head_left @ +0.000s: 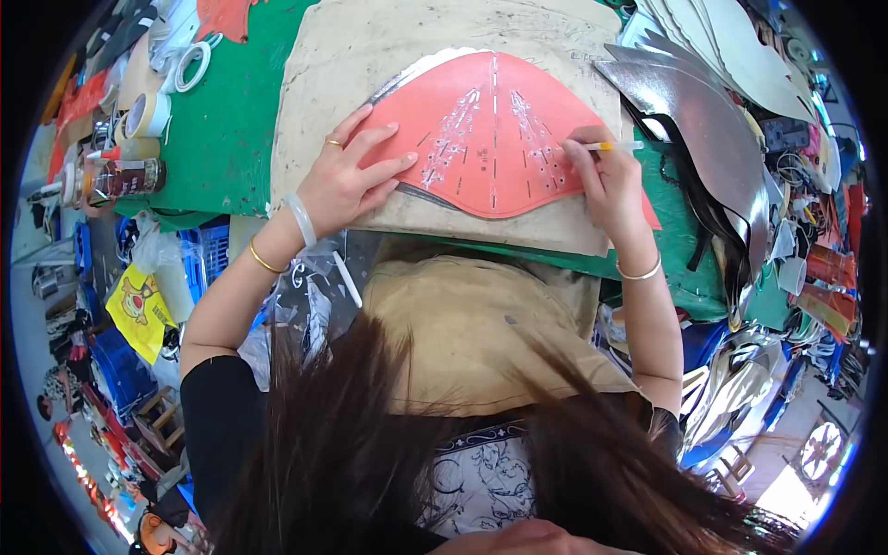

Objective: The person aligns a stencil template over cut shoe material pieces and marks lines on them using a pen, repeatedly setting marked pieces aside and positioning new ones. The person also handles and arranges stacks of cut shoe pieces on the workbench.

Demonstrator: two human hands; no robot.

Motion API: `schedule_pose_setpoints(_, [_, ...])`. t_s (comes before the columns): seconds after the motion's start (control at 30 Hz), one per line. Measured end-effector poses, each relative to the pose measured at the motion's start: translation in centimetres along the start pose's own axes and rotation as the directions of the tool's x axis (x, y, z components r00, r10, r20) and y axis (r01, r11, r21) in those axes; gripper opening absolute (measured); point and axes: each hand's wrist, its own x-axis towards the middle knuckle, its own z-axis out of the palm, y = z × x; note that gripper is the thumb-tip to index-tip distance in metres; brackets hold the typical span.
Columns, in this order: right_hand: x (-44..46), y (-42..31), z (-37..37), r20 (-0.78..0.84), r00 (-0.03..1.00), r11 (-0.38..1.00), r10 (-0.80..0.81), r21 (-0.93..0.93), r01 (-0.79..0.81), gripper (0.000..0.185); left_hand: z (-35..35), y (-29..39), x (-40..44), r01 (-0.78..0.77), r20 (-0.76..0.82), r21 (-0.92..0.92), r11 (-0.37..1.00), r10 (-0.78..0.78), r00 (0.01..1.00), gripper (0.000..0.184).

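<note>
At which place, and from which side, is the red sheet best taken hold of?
Probably pinch the near edge of the red sheet, at its middle, from the person's side: the edge bulges that way there, uncovered between the left hand and the right hand.

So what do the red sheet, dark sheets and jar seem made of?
Red sheet: probably plastic or coated card, satin; even colour, crisp slots.
Dark sheets: perhaps leather, glossy; bright sheen, bowed surface.
Jar: clear glass or plastic, smooth; dark contents show through.
</note>
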Motion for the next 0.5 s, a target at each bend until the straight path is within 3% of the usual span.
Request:
schedule_pose_setpoints(0.13, [0.54,-0.42,-0.38,0.082,0.995,0.986,-0.062,-0.150,0.074,0.017,-0.01,0.04,0.00,0.007,0.003,-0.003,1.000,-0.007,1.000,0.042])
schedule_pose_setpoints(0.33, [0.43,0.08,-0.02,0.055,0.989,0.979,-0.134,-0.146,0.141,0.017,0.13,-0.04,-0.07,0.003,-0.002,-0.001,1.000,-0.003,1.000,0.042])
schedule_pose_setpoints(0.5, [0.67,-0.49,-0.37,0.093,0.992,0.985,-0.079,-0.145,0.092,0.015,0.13,-0.14,-0.02,-0.003,-0.007,-0.007,1.000,0.003,1.000,0.043])
